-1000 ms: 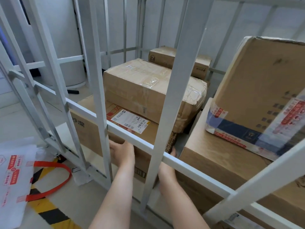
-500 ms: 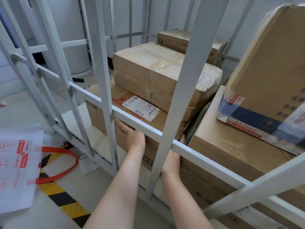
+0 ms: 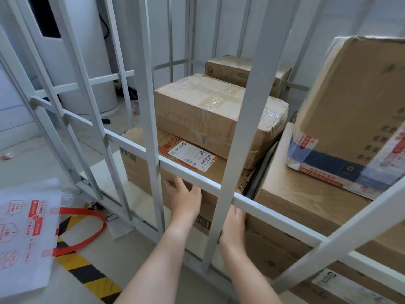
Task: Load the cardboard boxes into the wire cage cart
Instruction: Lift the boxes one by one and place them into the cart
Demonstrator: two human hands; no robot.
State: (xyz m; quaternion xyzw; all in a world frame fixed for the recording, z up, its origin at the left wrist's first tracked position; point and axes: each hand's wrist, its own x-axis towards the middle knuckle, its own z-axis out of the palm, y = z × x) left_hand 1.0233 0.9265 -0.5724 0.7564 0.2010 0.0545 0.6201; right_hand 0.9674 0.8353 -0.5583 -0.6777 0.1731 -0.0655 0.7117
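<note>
- The left hand point(image 3: 184, 199) reaches between the white bars of the wire cage cart point(image 3: 190, 174) at the centre of the frame. Its fingers point(image 3: 173, 185) lie straight and released, flat against the front face of the labelled box point(image 3: 137, 172).
- The right hand point(image 3: 235, 218) is just right of it, at that box's right front corner. A horizontal bar hides most of its fingers, so I cannot tell whether they grasp anything.
- The labelled box sits low in the cart, centre frame, with a taped box point(image 3: 197, 110) stacked on it and a small box point(image 3: 232, 70) behind.
- At right, a large box point(image 3: 295, 194) stands just beside the labelled one and carries a tilted box point(image 3: 355, 95).
- Lower left, outside the cage — a white bag point(image 3: 24, 227) with red handles lies on the floor.
</note>
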